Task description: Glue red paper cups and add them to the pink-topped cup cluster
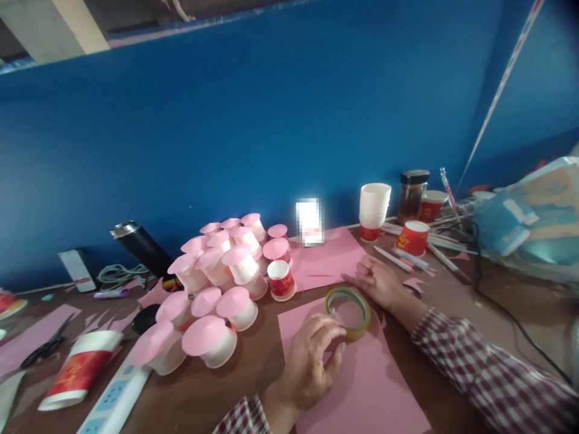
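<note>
A roll of yellowish adhesive tape (pixel 362 325) lies flat on a sheet of pink paper (pixel 362 386) in front of me. My left hand (pixel 312 355) is at the roll's near left edge, fingers loosely bent and thumb apart, with nothing visible between them. Whether its fingertips touch the tape I cannot tell. Just beyond the roll's right side is my right hand (pixel 382 282), index finger stretched to the left and the others slightly curled, holding nothing visible. A second pink sheet (pixel 325 262) lies behind, close to its fingertips.
Left stand several upturned paper cups with pink discs on top (pixel 235 301), beside a red cup (pixel 280 279). Further left are a power strip (pixel 115 392), scissors (pixel 47 349) and a black flask (pixel 145 247). Stacked cups (pixel 374 208), pens (pixel 393 259) and a cable (pixel 506 310) lie right.
</note>
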`<state>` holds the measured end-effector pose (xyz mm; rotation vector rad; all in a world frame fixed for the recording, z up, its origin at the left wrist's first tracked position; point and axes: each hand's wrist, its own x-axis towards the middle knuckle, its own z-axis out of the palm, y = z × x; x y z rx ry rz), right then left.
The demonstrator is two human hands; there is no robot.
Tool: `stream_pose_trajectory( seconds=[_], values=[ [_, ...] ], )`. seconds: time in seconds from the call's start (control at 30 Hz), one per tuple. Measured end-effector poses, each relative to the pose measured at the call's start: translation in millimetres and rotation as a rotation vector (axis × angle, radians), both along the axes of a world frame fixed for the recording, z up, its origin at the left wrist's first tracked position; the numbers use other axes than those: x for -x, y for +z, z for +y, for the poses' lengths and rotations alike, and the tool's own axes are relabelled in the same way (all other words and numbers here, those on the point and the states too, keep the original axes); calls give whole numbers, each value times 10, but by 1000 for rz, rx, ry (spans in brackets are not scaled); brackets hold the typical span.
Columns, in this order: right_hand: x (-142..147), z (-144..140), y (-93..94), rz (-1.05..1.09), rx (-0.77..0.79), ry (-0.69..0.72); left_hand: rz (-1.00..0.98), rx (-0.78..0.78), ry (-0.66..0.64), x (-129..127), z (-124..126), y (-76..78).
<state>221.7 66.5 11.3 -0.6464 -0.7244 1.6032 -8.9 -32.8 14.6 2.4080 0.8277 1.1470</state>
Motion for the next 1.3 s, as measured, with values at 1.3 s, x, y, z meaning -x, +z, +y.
stream_pose_trajectory(
  seconds=[1.3],
  values=[
    [292,-256,168,-728,-320,6,-16,-25,10,-16,5,13]
  ],
)
